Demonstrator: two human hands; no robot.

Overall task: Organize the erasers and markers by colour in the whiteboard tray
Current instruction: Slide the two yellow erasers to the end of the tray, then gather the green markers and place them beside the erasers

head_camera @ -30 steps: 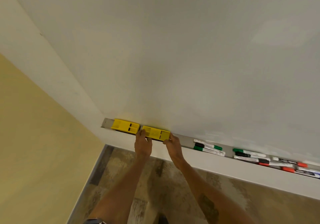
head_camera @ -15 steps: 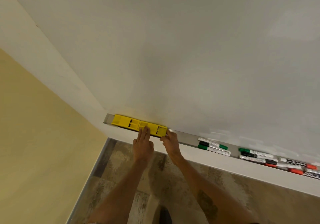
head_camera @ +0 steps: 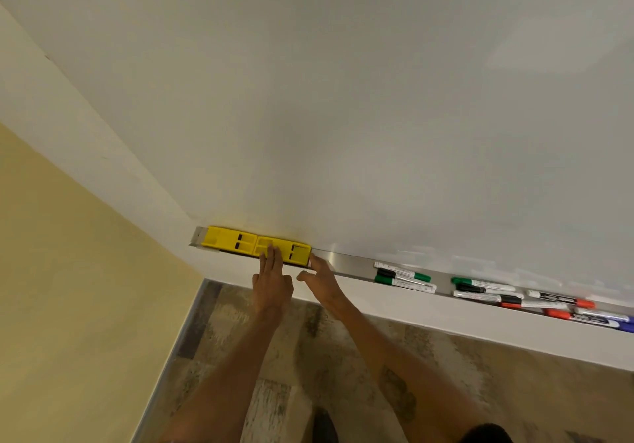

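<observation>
Left hand [head_camera: 272, 283] lies flat, fingers extended, on the right eraser [head_camera: 284, 252]; right hand [head_camera: 319, 276], loosely open, touches its end. Push along the tray [head_camera: 346, 264] until both erasers butt squarely.

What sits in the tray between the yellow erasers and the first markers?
Nothing: in the head view, bare tray separates the right eraser from the nearest markers.

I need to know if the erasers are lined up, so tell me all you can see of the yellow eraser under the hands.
The right-hand yellow eraser is a flat plastic-looking block with rectangular recesses and dark slots on top. It lies flat in the metal tray, end to end against the other yellow eraser. The left hand has fingertips on top; the right hand touches its right end.
</observation>
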